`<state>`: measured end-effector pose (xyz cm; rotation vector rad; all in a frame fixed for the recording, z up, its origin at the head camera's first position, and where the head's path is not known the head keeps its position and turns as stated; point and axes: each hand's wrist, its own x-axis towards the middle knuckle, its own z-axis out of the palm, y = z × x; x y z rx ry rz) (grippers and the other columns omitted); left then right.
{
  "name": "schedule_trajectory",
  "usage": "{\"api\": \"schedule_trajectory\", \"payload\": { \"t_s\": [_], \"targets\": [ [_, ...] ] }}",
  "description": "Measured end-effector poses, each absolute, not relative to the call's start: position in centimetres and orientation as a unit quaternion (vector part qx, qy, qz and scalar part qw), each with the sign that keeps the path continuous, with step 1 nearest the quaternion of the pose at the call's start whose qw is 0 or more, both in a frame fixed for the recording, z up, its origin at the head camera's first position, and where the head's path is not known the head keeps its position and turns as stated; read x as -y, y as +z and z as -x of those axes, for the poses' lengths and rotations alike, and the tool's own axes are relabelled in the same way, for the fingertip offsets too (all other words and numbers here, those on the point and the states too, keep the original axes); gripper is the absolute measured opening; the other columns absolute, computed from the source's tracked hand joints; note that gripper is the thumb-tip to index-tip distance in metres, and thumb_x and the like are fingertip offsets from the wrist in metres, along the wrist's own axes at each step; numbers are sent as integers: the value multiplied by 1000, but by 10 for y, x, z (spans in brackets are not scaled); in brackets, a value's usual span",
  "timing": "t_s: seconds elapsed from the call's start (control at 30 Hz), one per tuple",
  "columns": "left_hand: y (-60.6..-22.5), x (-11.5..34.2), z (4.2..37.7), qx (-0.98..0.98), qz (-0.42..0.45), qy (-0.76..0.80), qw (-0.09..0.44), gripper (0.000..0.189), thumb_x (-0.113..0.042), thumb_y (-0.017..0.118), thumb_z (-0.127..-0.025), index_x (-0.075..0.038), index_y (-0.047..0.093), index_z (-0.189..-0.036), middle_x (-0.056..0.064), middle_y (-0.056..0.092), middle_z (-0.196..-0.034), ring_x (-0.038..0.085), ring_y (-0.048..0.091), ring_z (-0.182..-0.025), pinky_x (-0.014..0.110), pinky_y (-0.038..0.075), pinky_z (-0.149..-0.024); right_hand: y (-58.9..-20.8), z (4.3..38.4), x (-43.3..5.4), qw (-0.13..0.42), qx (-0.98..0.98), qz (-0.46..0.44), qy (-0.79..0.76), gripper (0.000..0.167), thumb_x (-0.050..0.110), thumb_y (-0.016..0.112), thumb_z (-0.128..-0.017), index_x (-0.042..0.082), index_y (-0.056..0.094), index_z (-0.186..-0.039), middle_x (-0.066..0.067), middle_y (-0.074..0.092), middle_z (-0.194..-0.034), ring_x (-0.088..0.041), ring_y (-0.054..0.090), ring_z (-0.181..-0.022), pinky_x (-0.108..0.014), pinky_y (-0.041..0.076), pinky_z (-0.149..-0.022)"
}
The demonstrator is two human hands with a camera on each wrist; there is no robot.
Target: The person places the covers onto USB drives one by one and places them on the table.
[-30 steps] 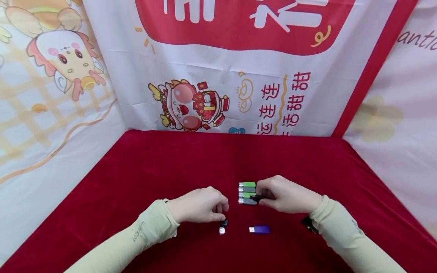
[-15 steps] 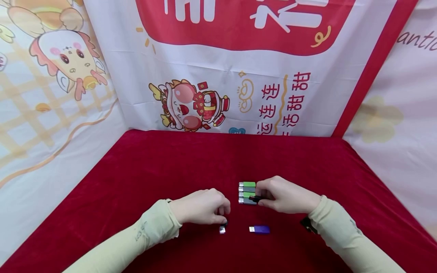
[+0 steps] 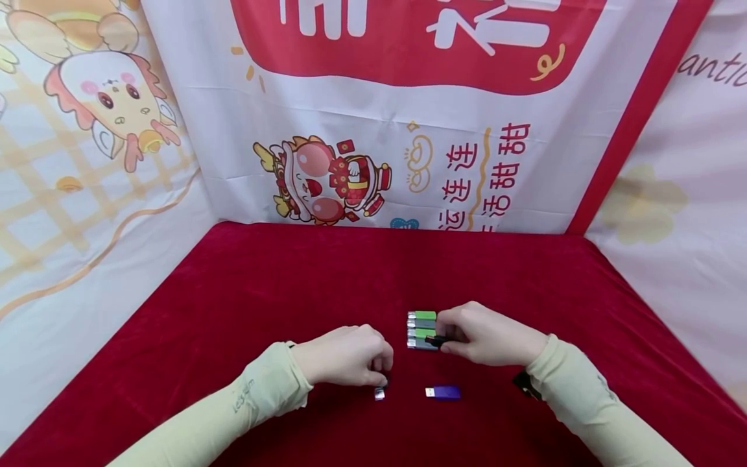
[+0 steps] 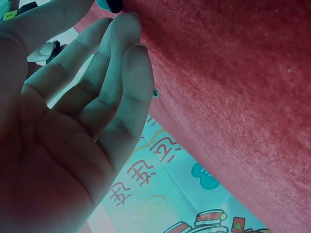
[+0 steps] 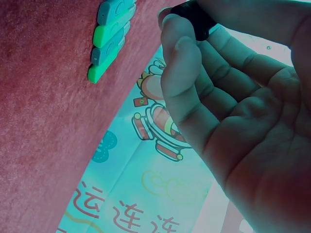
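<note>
My left hand (image 3: pixel 350 355) pinches the dark end of a small USB stick (image 3: pixel 380 393) between thumb and fingertips, its silver plug towards me. In the left wrist view only a dark bit of that stick (image 4: pixel 111 5) shows at the top. My right hand (image 3: pixel 487 336) holds a small black USB stick (image 3: pixel 434 340) between thumb and index finger, above the near end of a row of sticks. The right wrist view shows this black stick (image 5: pixel 194 18) in the fingertips, its far end hidden. A purple USB stick (image 3: pixel 446 392) lies between the hands, plug to the left.
Several green and grey USB sticks (image 3: pixel 421 323) lie side by side on the red cloth (image 3: pixel 303 272), plugs to the left. A dark object (image 3: pixel 526 384) shows beside the right sleeve. Printed white cloth walls (image 3: pixel 373 162) stand at the back and both sides.
My left hand has shifted slightly right and down, and its fingers cover more of the stick's dark end. The right hand stays almost still with the black stick.
</note>
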<state>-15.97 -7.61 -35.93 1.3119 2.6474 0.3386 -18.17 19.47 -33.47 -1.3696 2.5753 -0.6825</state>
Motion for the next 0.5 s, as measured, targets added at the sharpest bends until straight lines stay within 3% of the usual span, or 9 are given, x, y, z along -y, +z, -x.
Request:
{"api": "schedule_trajectory", "payload": {
  "t_s": [0.5],
  "targets": [
    [-363, 75, 161, -886, -445, 104, 77, 13, -19, 82, -78, -27, 71, -80, -23, 55, -68, -9, 51, -66, 17, 44, -60, -336, 181, -194, 72, -858, 454, -228, 17, 5, 74, -87, 16, 62, -86, 13, 55, -70, -5, 50, -58, -23, 47, -54]
  ]
}}
